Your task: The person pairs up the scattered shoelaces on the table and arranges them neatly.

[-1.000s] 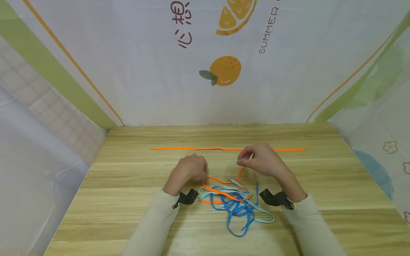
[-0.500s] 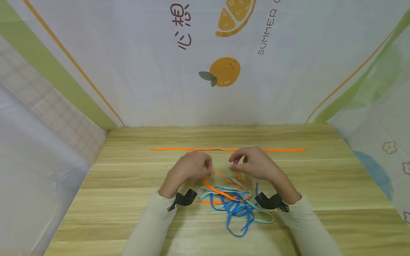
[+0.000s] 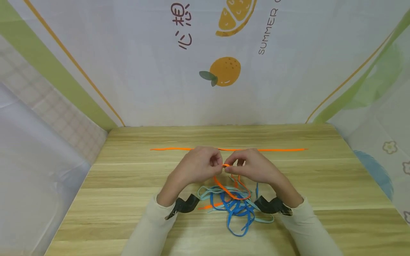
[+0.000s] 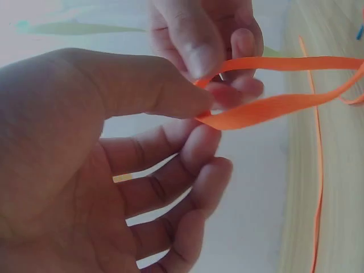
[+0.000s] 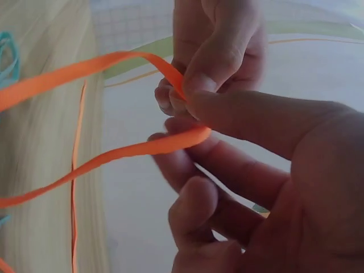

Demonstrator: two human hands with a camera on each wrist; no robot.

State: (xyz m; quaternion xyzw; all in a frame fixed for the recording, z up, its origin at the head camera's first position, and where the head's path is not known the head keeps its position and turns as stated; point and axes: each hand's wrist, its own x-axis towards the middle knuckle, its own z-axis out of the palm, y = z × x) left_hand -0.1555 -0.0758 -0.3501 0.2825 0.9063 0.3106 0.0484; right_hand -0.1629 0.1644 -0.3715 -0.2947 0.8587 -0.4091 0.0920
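Both hands meet above a tangle of flat laces in the head view. My left hand (image 3: 203,163) pinches an orange shoelace (image 4: 256,111) between thumb and index finger. Close beside it, my right hand (image 3: 251,165) pinches the same orange lace (image 5: 136,147) between thumb and fingertips. From the pinched part, two strands run down to the pile. Below the hands lie tangled blue laces (image 3: 235,209) and light blue laces (image 3: 205,192), with a piece of orange under them at the left.
A second orange lace (image 3: 282,150) lies stretched straight across the wooden table (image 3: 128,213), behind the hands. A white printed cloth (image 3: 153,89) hangs at the table's back edge, and more cloth hangs at both sides. Each wrist wears a black camera mount.
My left hand has moved right and lifted its part of the orange lace; my right hand has come left. The hands now meet, and the loose orange end at the pile's left has shifted.
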